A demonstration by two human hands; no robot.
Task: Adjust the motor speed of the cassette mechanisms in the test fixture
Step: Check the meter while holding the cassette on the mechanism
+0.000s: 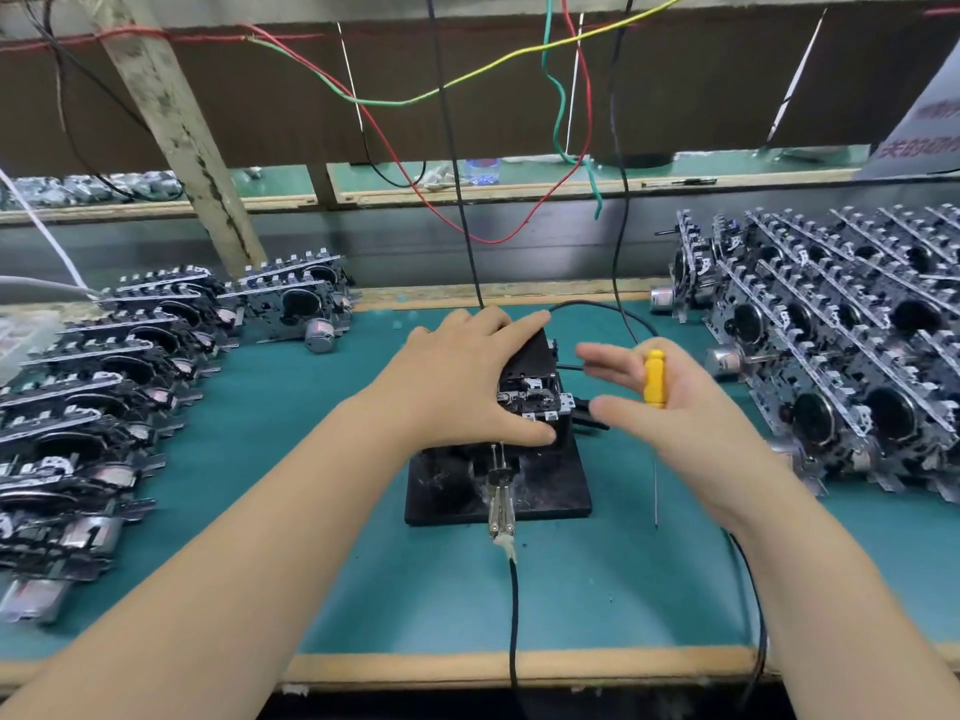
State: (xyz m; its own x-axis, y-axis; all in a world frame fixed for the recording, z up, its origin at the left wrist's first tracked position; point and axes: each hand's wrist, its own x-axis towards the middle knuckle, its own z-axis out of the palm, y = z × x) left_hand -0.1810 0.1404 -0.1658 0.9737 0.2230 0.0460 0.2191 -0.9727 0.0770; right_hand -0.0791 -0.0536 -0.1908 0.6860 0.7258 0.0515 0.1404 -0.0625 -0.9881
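Nearest to us, just short of our left hand (467, 379), a small metal clip (501, 504) on a black cable (513, 605) rests on the near edge of the black test fixture (545, 491), which sits on the green counter (363, 579). Our left hand lies palm down over the cassette mechanism (535, 392) seated in the fixture, fingers spread across its far side and thumb pressed at its near edge, holding it in place. Beside it, our right hand (670, 407) hovers with fingers loosely extended, yet the yellow-handled screwdriver (654, 379) is kept against the palm, handle up and thin shaft pointing down towards us, clear of the mechanism. We judge that we are at the seating step: the unit is being steadied, and the adjustment itself is not yet begun. The next move calls for turning the screwdriver round in the right hand, finding the motor's trimmer hole, which we cannot make out here, and keeping the left hand firm. Beyond and to the left of the left hand lies a row of mechanisms (104, 397); to the right of the right hand stands a denser stack (841, 356). Farthest off, coloured wires (561, 116) hang above the counter.
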